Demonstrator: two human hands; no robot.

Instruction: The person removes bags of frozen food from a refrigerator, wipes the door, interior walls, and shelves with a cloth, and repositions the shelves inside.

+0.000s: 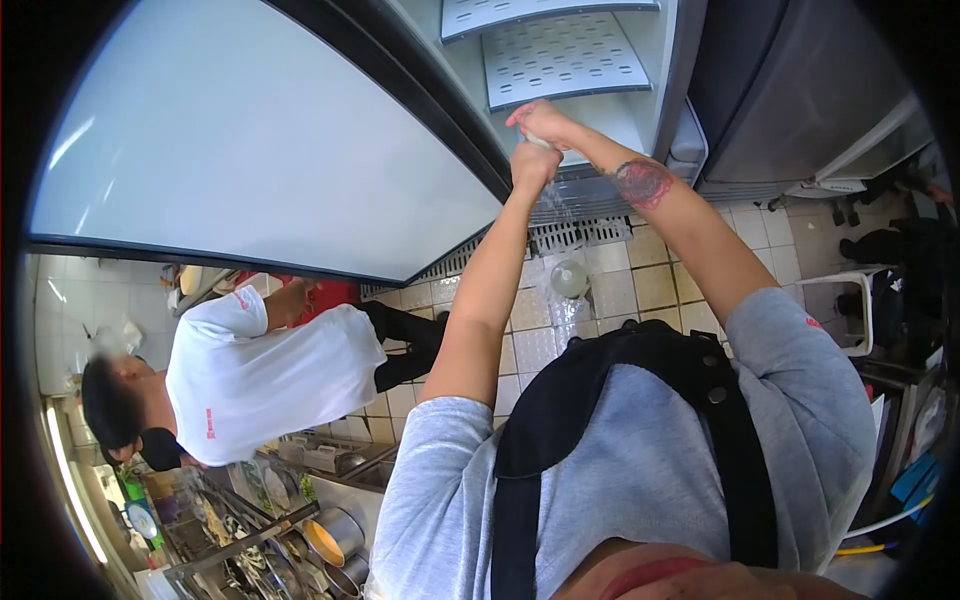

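Note:
My left hand [535,168] and my right hand [541,122] are stretched out close together in front of an open fridge. Both are closed on a small whitish cloth [540,142], which is mostly hidden by the fingers. Streaks of water [560,203] fall from below my hands towards the floor. Down on the tiles stands a round, pale, see-through bowl [569,279], near a grated drain [580,235].
The fridge's large door [270,140] stands open on the left. Perforated white shelves [565,60] are inside. A co-worker in a white shirt [270,370] bends at the left, near a counter with pots [335,535]. A white stool [850,310] stands at the right.

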